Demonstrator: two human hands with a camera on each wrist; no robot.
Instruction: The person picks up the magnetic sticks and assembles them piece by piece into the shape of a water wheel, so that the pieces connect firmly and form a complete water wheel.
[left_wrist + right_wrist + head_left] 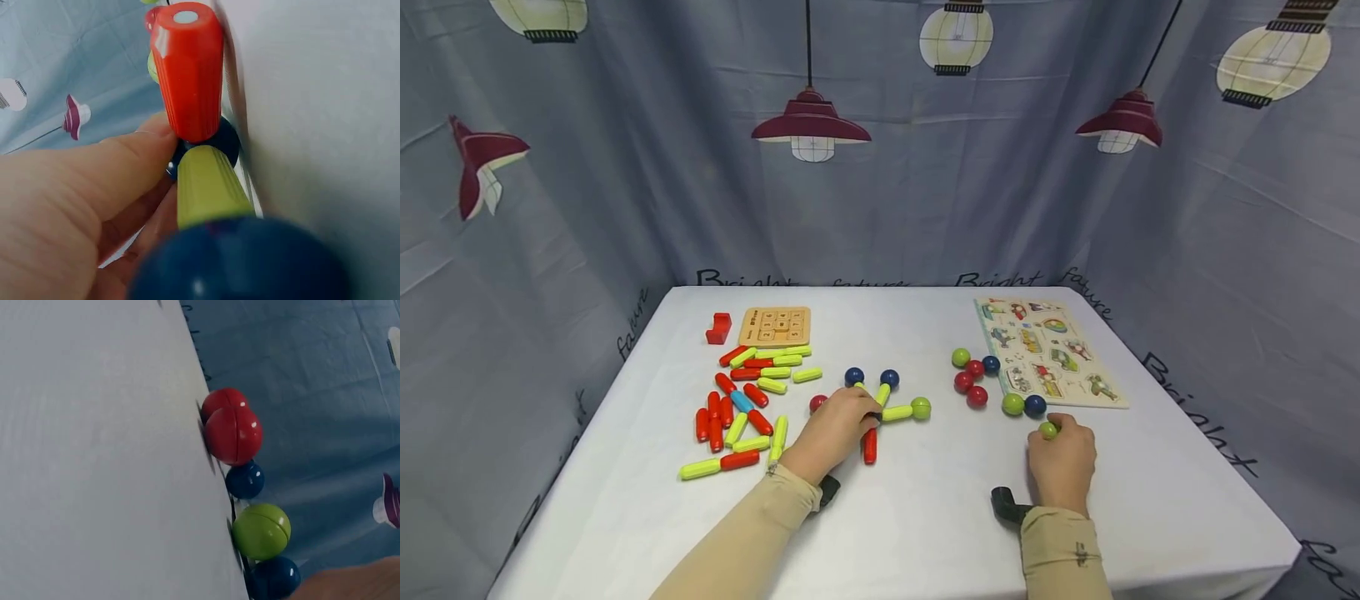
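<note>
Grey curtains printed with hanging lamps behind a white table, and on it somebody's fitting balls and sticks together, roughly mid-table. I'd call it partway: a few bits are joined, but loads of loose sticks sit on the left and a bunch of loose balls on the right. One red stick in the build has a bare end, so I'm guessing that spot could take a ball.

Left hand has thumb and fingers pinching the dark blue ball where the red stick and a yellow-green stick meet. Right hand is off to the right, gripping a green ball, which isn't on the build yet.

As for looks: shiny round balls, ridged sticks, a small pale disc in the red one's end. The build spreads like spokes, two blue balls at the far side and another green one to the right. A red ball shows beside the left hand; can't tell if it's attached. Number board and picture board are at the back.
</note>
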